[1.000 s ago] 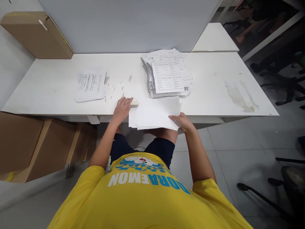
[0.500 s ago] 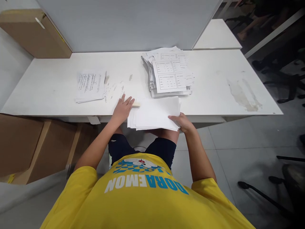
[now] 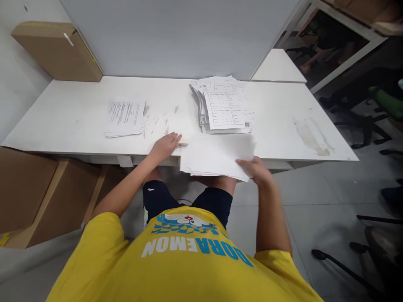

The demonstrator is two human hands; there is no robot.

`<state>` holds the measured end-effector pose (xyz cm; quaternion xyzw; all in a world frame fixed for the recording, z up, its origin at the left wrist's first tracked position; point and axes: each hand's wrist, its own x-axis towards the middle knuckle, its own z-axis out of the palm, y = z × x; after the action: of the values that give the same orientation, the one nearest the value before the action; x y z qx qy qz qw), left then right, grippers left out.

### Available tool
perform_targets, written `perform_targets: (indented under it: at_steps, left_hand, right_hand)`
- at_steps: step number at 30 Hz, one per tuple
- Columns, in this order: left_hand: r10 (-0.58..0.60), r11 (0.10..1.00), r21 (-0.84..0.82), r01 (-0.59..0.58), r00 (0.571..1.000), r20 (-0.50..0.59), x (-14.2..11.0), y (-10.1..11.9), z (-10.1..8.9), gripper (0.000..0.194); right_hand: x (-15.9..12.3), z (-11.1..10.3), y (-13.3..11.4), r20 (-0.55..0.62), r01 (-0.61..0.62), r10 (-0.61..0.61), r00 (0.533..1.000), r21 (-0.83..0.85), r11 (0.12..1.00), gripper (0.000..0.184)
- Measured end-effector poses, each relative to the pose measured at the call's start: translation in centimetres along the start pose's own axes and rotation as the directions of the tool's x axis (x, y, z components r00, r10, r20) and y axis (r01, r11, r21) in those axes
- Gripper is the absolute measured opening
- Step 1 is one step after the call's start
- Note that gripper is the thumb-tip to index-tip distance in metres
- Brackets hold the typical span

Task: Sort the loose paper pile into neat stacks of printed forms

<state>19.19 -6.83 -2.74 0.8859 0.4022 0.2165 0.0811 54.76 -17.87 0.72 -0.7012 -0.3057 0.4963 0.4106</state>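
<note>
My right hand (image 3: pixel 258 170) grips the near right corner of a sheaf of blank white sheets (image 3: pixel 217 153) that overhangs the front edge of the white table (image 3: pixel 78 121). My left hand (image 3: pixel 164 146) lies flat on the table just left of the sheaf, fingertips against a small beige object (image 3: pixel 183 142). Behind the sheaf rests a thick untidy pile of printed forms (image 3: pixel 223 105). A thinner stack of printed pages (image 3: pixel 124 118) lies to the left.
A brown cardboard box (image 3: pixel 56 52) sits at the table's back left, against a grey partition (image 3: pixel 176 33). More cardboard boxes (image 3: pixel 40 188) stand under the table on the left. Chair legs (image 3: pixel 349 258) and a second white surface (image 3: pixel 277 67) are on the right.
My right hand has slid the blank sheaf a little to the right and is blurred by motion. My left hand stays put by the beige object. The view has shifted slightly.
</note>
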Motion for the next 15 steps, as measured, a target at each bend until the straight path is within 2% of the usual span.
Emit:
perform_targets:
  at_steps: [2,4,6,7,8,10,12,13,15]
  left_hand:
    - [0.037,0.999,-0.019,-0.037,0.999,-0.024,-0.1,-0.1,0.1,0.042]
    - [0.046,0.998,-0.041,-0.047,0.998,-0.042,-0.2,-0.3,0.2,0.042]
    - [0.039,0.997,-0.063,-0.042,0.998,-0.046,-0.2,-0.3,0.3,0.044]
    - [0.031,0.996,-0.077,-0.034,0.998,-0.049,-0.3,-0.2,0.3,0.045]
    - [0.022,0.995,-0.098,-0.027,0.998,-0.059,-0.5,0.1,0.3,0.047]
    - [-0.003,0.983,-0.185,-0.018,0.994,-0.113,-1.0,1.4,0.3,0.055]
    - [-0.078,0.933,-0.359,-0.003,0.974,-0.211,-1.5,3.6,0.1,0.065]
    - [-0.15,0.879,-0.476,0.011,0.956,-0.254,-1.7,4.7,-0.2,0.067]
    - [-0.346,0.725,-0.686,0.062,0.894,-0.284,-2.0,6.0,-1.1,0.067]
  right_hand:
    - [-1.8,-3.1,-0.4,-0.183,0.032,-0.032,0.983,0.0,0.999,0.031]
    - [-3.4,-5.8,-1.2,-0.424,0.175,-0.134,0.895,0.058,0.983,0.036]
    - [-4.5,-6.9,-2.5,-0.554,0.318,-0.22,0.803,0.086,0.944,0.04]
    - [-4.7,-6.4,-3.4,-0.58,0.36,-0.236,0.779,0.107,0.927,0.04]
    - [-4.8,-5.3,-4.4,-0.586,0.385,-0.237,0.775,0.141,0.912,0.037]
    - [-4.5,-0.7,-6.2,-0.544,0.419,-0.225,0.808,0.263,0.869,0.027]
    - [-4.4,6.2,-7.1,-0.475,0.485,-0.275,0.836,0.405,0.775,0.019]
    - [-4.5,10.0,-7.1,-0.479,0.506,-0.278,0.833,0.455,0.733,0.024]
    - [-5.2,17.6,-6.2,-0.457,0.472,-0.242,0.856,0.503,0.724,0.037]
